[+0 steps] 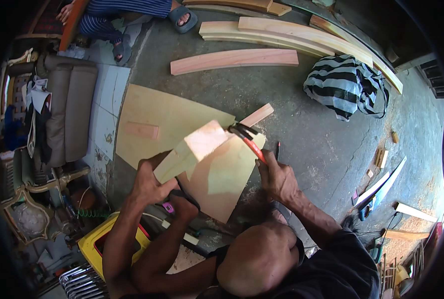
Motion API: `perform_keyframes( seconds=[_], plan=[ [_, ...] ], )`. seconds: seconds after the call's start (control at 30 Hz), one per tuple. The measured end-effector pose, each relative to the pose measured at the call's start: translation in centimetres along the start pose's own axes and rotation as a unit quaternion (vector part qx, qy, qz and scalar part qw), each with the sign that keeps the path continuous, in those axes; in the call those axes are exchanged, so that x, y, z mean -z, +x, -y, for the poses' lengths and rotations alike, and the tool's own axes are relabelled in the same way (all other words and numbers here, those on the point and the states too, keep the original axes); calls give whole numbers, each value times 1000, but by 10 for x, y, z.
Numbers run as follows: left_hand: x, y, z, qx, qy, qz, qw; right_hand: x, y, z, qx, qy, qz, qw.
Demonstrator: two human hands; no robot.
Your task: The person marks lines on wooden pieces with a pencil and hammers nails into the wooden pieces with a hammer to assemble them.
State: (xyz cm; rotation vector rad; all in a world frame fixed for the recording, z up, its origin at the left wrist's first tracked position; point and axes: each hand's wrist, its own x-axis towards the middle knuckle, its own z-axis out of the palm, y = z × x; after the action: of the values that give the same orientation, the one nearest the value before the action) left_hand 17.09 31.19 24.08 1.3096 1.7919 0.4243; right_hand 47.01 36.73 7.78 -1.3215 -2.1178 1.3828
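My left hand is closed round a thick, pale wooden beam, which it holds tilted up above a plywood sheet. My right hand grips a claw hammer by its red handle. The black hammer head is close to the beam's raised end, over a narrow wooden strip. That strip sticks out beyond the beam; whether it is fastened to it I cannot tell. A small wood block lies on the sheet, left of the beam. A dark pencil-like stick is near my right hand.
Several planks lie on the concrete floor at the far side, near a striped bag. At right are a handsaw and wood offcuts. A yellow crate stands lower left. A person's sandalled foot shows at the top.
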Motion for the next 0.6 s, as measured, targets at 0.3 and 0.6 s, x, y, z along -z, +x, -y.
perform_keyframes(
  seconds=[0.3, 0.6],
  plan=[
    [-6, 25, -39, 61, -9, 4, 998, 4, 23, -32, -64, 22, -105, 992],
    [46, 7, -4, 5, 15, -7, 1000, 11, 15, -36, -84, 49, -119, 988]
  ],
)
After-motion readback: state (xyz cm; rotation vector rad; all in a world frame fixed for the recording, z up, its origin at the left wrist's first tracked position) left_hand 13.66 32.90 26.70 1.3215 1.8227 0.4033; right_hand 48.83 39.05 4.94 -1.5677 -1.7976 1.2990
